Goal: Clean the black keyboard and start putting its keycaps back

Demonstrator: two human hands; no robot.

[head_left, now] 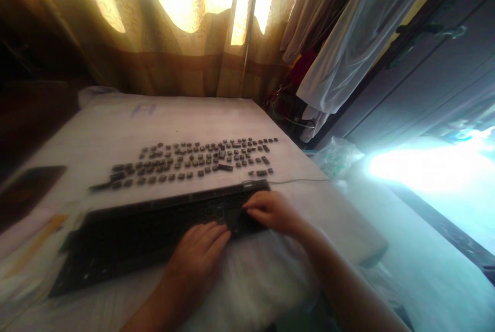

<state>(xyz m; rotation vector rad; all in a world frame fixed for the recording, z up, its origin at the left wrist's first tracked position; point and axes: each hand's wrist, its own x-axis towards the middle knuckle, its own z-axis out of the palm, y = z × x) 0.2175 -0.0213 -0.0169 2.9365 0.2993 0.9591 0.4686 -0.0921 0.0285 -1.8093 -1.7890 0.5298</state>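
A black computer keyboard [154,229] lies slanted across the white-covered surface, most or all of its keycaps off. My left hand [199,252] rests on its front edge, right of the middle, fingers stretched out side by side. Over the right end of the keyboard is my right hand [270,211], its thumb and fingers pinched together close to the board. Whatever they pinch, if anything, is hidden and blurred. Behind the keyboard, loose black keycaps [189,162] lie spread in rough rows, with a longer keycap [225,167] among them.
A thin cable [297,180] runs right from the keyboard's back edge. At the left lies a dark flat object [31,187] beside a yellow strip [36,244]. Curtains [154,59] hang behind; a clear plastic bag [336,156] sits past the right edge.
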